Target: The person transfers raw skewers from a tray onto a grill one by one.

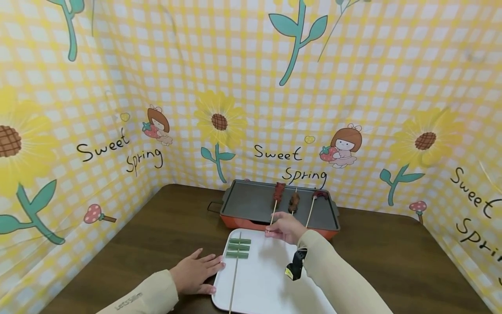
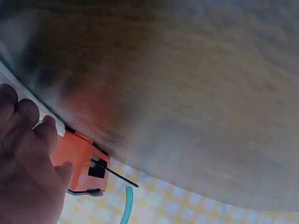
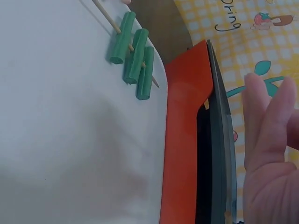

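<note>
My right hand (image 1: 288, 227) pinches the bare stick of a red meat skewer (image 1: 279, 192), whose meat end lies on the dark griddle plate (image 1: 249, 198). In the right wrist view, the fingers (image 3: 275, 116) meet beside the griddle, and the stick is hidden. My left hand (image 1: 194, 272) lies with fingers spread at the left rim of a white tray (image 1: 270, 292), its fingertips touching the edge. On that tray rests a skewer of green vegetable pieces (image 1: 238, 247), its stick pointing towards me. The left wrist view shows the back of the left hand (image 2: 28, 158).
A brown meat skewer (image 1: 293, 203) and a dark red curled skewer (image 1: 319, 195) also lie on the griddle. Its orange body (image 1: 239, 223) has a wire handle (image 1: 213, 206) at the left. A checked cloth (image 1: 251, 109) hangs around the brown table (image 1: 392, 261).
</note>
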The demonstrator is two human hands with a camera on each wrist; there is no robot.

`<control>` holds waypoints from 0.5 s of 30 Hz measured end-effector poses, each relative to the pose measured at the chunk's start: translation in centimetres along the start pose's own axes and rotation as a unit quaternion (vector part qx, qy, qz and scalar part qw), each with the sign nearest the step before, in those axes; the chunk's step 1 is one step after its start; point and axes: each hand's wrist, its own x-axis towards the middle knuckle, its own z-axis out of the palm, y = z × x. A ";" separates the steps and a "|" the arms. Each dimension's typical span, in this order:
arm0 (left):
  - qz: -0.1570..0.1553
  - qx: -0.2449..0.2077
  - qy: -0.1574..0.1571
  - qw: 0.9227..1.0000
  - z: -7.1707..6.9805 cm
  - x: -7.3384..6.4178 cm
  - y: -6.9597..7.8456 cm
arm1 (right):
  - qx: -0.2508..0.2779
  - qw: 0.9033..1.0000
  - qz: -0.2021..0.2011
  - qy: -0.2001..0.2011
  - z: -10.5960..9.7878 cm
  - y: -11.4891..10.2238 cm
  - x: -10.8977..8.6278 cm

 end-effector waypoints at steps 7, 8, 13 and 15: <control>0.016 0.011 0.029 0.999 0.4 -0.3 0.0 | 0.003 1.000 0.011 -0.003 0.1 0.1 0.3; 0.017 0.014 0.029 0.999 0.4 -0.3 -0.1 | 0.002 1.000 0.013 -0.003 0.1 0.2 0.4; 0.018 0.032 0.026 0.999 0.2 -0.3 -0.1 | 0.005 1.000 0.013 -0.002 0.0 0.3 0.8; 0.018 0.032 0.025 0.999 0.2 -0.3 0.0 | 0.005 1.000 0.012 -0.002 0.0 0.4 0.8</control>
